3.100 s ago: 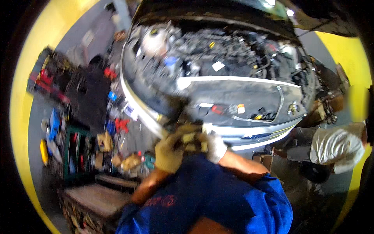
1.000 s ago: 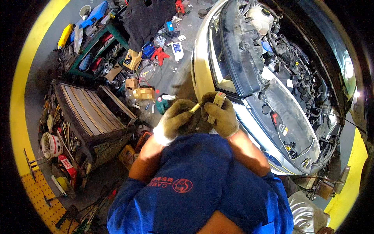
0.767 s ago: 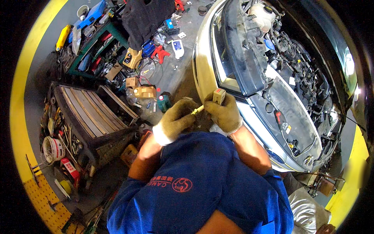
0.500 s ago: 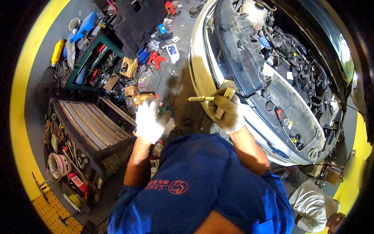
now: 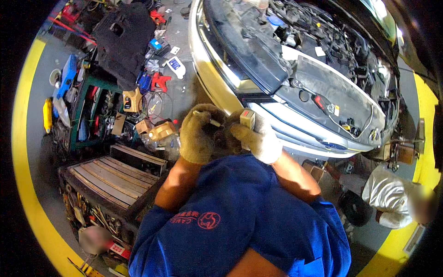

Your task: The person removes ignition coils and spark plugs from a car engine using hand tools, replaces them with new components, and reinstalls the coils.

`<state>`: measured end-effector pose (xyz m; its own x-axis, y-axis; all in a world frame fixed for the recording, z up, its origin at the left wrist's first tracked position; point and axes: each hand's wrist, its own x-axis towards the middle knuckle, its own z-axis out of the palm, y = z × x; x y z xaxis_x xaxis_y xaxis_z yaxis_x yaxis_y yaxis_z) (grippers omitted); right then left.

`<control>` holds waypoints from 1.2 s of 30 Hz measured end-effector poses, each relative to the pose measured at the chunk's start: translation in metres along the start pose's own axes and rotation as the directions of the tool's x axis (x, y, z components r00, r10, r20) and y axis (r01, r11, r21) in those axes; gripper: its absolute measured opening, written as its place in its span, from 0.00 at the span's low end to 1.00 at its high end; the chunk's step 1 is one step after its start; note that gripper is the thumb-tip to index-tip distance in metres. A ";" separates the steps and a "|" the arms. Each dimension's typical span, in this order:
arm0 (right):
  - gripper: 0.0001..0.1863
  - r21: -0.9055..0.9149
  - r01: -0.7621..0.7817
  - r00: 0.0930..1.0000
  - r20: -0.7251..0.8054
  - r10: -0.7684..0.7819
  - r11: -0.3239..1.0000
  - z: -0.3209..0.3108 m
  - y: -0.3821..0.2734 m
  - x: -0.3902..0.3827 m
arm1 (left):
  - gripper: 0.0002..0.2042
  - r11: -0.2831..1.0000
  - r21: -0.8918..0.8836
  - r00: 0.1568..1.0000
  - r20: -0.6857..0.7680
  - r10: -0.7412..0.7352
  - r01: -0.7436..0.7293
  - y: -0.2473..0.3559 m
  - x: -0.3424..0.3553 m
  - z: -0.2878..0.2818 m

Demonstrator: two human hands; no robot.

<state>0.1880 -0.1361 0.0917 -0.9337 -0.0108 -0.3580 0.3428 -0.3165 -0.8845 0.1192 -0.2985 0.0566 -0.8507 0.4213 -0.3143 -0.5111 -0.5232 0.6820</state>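
Both my hands wear pale knitted work gloves and are close together in front of my body. Fingers curled, my left hand (image 5: pixel 198 138) grips a slim metal spark plug (image 5: pixel 215 123); most of it is hidden by the glove. Beside it, my right hand (image 5: pixel 259 138) is closed around a small, narrow pale box (image 5: pixel 248 118) with a red mark on its upper end. The space between the hands is in shadow, so I cannot tell whether the plug touches the box.
A silver car (image 5: pixel 295 124) with its engine bay exposed stands to the right. A ratchet wrench (image 5: pixel 318 99) lies on its front panel. Left are a slatted bench (image 5: pixel 110 180), a green tool cart (image 5: pixel 87 111) and plastic bottles (image 5: pixel 132 100). Someone in pale clothing (image 5: pixel 385 196) is at lower right.
My left hand has come in from the left, closed, and now has the spark plug that my right hand held with the box. The right hand has moved left; the view has shifted right.
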 end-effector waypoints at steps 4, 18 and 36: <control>0.18 -0.677 0.103 0.964 -0.112 -0.241 0.729 -0.016 0.002 -0.022 | 0.12 0.908 0.395 0.985 0.034 -0.168 0.141 0.005 -0.012 0.023; 0.22 -0.697 0.271 0.913 -0.034 -0.408 0.664 -0.103 -0.015 -0.072 | 0.15 0.437 0.885 0.985 0.175 0.007 -0.160 -0.041 -0.023 0.076; 0.17 -0.706 0.400 0.668 -0.211 -0.713 0.584 -0.116 -0.040 -0.085 | 0.27 0.860 -0.183 0.826 0.427 -0.367 0.477 -0.089 -0.012 0.093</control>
<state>0.2657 -0.0123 0.1223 -0.8467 0.4187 0.3284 -0.1000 0.4809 -0.8711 0.1863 -0.1880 0.0608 -0.4629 0.8567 -0.2276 -0.8674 -0.3849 0.3154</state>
